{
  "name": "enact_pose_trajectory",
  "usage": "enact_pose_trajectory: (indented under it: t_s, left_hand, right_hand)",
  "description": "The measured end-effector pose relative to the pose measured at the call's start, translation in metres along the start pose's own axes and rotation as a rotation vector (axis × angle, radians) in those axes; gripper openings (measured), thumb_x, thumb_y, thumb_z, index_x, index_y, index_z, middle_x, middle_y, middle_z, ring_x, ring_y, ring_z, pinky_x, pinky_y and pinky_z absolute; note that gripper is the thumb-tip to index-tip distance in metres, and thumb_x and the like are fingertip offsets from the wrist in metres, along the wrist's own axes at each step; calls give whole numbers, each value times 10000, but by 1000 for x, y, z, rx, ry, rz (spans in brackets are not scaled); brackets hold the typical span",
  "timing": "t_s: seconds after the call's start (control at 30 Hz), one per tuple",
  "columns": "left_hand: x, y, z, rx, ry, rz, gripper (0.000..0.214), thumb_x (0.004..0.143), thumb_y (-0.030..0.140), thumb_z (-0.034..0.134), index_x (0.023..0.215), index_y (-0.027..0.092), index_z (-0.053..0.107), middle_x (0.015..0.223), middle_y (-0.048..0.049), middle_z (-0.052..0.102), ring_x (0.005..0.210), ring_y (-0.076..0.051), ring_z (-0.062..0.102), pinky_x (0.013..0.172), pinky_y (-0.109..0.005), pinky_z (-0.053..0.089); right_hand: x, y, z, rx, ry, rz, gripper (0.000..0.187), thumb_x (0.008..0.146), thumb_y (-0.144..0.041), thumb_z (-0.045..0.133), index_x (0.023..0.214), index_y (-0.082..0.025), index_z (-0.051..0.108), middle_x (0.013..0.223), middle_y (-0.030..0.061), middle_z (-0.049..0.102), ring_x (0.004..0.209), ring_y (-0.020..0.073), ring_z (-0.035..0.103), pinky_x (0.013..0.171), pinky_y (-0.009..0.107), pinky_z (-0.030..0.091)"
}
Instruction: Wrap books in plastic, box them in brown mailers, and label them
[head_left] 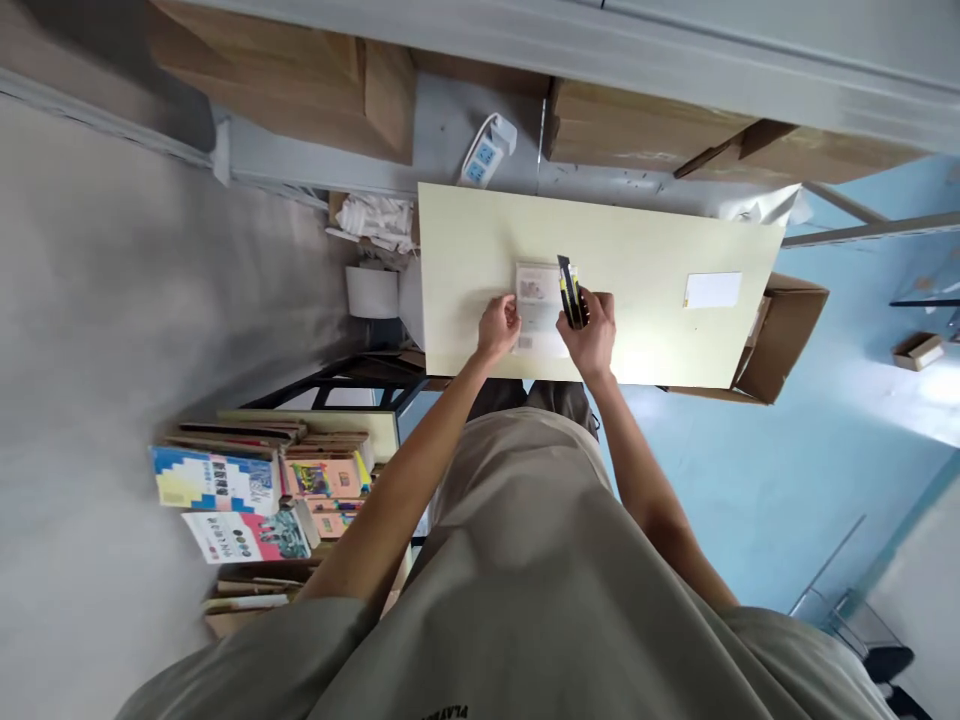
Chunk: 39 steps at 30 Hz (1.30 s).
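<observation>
On the pale yellow tabletop lies a flat, light-coloured printed item, perhaps a book or booklet, with a small picture near its top. My left hand is at its left edge, fingers curled with the tips at that edge; whether they pinch it I cannot make out. In my right hand is a black and yellow utility knife, its dark tip pointing away from me. That hand is over the right side of the printed item and hides part of it.
A white card lies on the right of the table. Behind it are a power strip and cardboard boxes. An open carton stands at the right end. Stacked books fill a rack at lower left.
</observation>
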<state>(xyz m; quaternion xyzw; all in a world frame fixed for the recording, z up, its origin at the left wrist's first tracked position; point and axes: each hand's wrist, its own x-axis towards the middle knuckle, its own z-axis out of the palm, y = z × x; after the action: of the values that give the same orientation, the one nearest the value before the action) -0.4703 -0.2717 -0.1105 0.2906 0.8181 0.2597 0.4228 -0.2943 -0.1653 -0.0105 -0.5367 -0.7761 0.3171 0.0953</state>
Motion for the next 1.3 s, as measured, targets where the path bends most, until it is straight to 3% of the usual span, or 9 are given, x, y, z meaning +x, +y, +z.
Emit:
enact_pose_trajectory:
  t_s: [0.1,0.17,0.27,0.37,0.6,0.83,1.07,1.3]
  left_hand:
    - [12,-7,-11,45,-109,90,377,1032,103,668,1370,177,818,1309,-141,868,1129,-276,838,1128,-412,677]
    - [21,-13,-27,118,-56,217,372,1040,129,633,1347,201,830,1374,-151,852,1285,-323,806,1246,-498,639]
    - [31,-15,-48,213,8,417,479,1037,156,583,1461,217,797,1617,-186,751,1566,-383,660,1396,-625,516]
    - [34,-10,-56,272,-91,497,592,1038,173,541,1594,214,739,1759,-191,667,1685,-407,565,1431,-673,463]
    - [32,-2,-56,301,-169,477,719,1058,214,501,1769,153,587,1864,-232,557,1777,-418,483,1455,-684,425]
    - [34,-1,-59,345,-195,476,708,1059,192,502,1758,127,594,1905,-240,495,1793,-429,465,1471,-674,406]
    - [38,-5,-58,329,-181,499,714,1087,232,529,1796,150,566,1891,-217,526,1786,-400,479,1476,-629,420]
    - [44,-10,-56,334,-183,523,682,1115,239,505,1783,115,568,1885,-246,522,1769,-404,498,1471,-621,419]
  right_hand:
    - [-9,-8,20,9,-105,132,569,934,-267,619,1496,-206,682,1350,181,749,1173,342,780,1064,552,686]
    - [-7,-20,31,-21,-233,187,623,963,-277,588,1578,-184,628,1358,203,798,1204,368,788,1073,554,674]
    - [6,-37,47,-87,-409,194,778,1034,-288,504,1797,-154,437,1437,211,836,1262,381,797,1112,555,656]
    - [21,-49,61,-174,-493,136,856,1085,-279,443,1907,-117,269,1615,214,776,1353,348,783,1186,512,630]
    - [37,-56,75,-309,-552,125,861,1121,-242,414,1949,-115,215,1680,224,723,1373,356,763,1159,476,635]
    - [36,-66,75,-368,-583,130,859,1133,-199,393,1963,-125,183,1664,250,709,1362,362,756,1147,489,638]
    - [30,-72,78,-353,-585,149,851,1141,-196,419,1968,-179,218,1637,256,725,1324,386,775,1124,543,639]
    - [28,-81,73,-377,-609,162,868,1131,-152,419,1967,-131,188,1664,272,705,1355,382,779,1151,528,632]
